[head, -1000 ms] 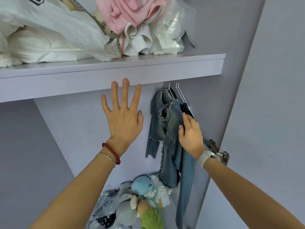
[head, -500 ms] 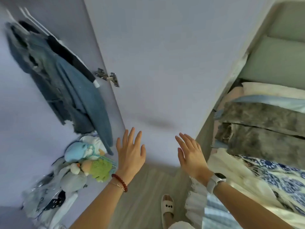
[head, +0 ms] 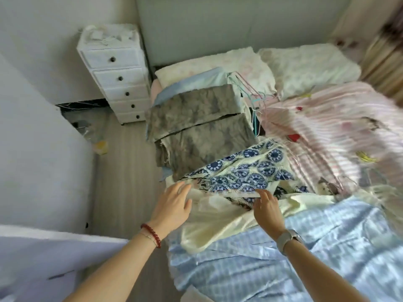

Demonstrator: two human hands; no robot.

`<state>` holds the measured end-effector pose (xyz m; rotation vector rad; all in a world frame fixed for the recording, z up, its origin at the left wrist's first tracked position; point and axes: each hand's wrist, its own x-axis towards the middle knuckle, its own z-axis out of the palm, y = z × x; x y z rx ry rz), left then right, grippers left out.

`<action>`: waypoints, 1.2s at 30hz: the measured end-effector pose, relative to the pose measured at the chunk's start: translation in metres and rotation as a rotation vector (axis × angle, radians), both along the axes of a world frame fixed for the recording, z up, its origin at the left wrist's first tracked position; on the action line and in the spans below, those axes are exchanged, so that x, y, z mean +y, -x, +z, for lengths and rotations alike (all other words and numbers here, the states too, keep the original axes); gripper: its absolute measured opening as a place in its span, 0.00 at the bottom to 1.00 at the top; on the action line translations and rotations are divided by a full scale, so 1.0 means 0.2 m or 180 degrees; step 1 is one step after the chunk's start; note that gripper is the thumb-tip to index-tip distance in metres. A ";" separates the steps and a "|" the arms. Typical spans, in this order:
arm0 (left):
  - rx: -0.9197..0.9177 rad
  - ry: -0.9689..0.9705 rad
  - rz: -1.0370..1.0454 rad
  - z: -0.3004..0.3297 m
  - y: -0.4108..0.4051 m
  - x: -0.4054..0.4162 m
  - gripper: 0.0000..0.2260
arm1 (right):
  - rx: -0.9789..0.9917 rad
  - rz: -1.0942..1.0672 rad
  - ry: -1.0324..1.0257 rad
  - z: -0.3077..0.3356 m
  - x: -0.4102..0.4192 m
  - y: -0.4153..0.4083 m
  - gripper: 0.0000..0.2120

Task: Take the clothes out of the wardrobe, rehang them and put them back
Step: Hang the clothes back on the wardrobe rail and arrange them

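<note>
Left fingers point(head: 182, 188): spread, loosely extended, holding nothing; tips at the near-left edge of the blue-patterned garment point(head: 242, 173).
Right fingers point(head: 265, 194): extended and slightly parted, tips resting on the near edge of the same garment; whether they pinch the cloth cannot be told.
Left hand point(head: 172, 205): palm down above the edge of the bed point(head: 327, 247); red bead bracelet point(head: 151, 234) and a thin chain at the wrist.
Right hand point(head: 269, 211): palm down over the cream garment point(head: 213, 223); watch point(head: 287, 239) on the wrist.
Blue-patterned garment: cream cloth with blue round motifs, lying crumpled on the bed between the two hands and beyond them.
Cream garment: plain, spread under and in front of the patterned one.
Grey mottled garments point(head: 196, 129): folded stack, further back on the bed.
Hangers point(head: 250, 92): thin wire bundle, beside the grey stack, pastel colours.
Blue checked sheet point(head: 283, 269): covers the near part of the bed.
Pink striped quilt point(head: 322, 127): right side, blurred.
Drawer unit point(head: 117, 73): white, five drawers, standing on the floor left of the bed.
Wardrobe door point(head: 39, 149): pale panel at the left edge.
</note>
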<state>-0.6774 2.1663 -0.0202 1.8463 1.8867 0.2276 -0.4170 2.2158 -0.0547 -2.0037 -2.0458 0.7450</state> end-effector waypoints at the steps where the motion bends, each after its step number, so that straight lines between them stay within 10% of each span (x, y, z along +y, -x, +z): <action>1: -0.0025 0.0091 -0.0130 -0.05 -0.09 0.09 0.21 | 0.0032 -0.0200 0.0061 -0.02 0.07 -0.10 0.17; 22: 0.1099 0.1302 -0.0674 -0.87 -0.56 0.68 0.24 | 0.0965 -0.1970 0.0814 -0.59 0.92 -0.69 0.17; 36: -0.0888 0.0023 0.0157 -0.44 -0.59 0.72 0.11 | 0.1433 -0.1878 0.0415 -0.17 1.01 -0.45 0.17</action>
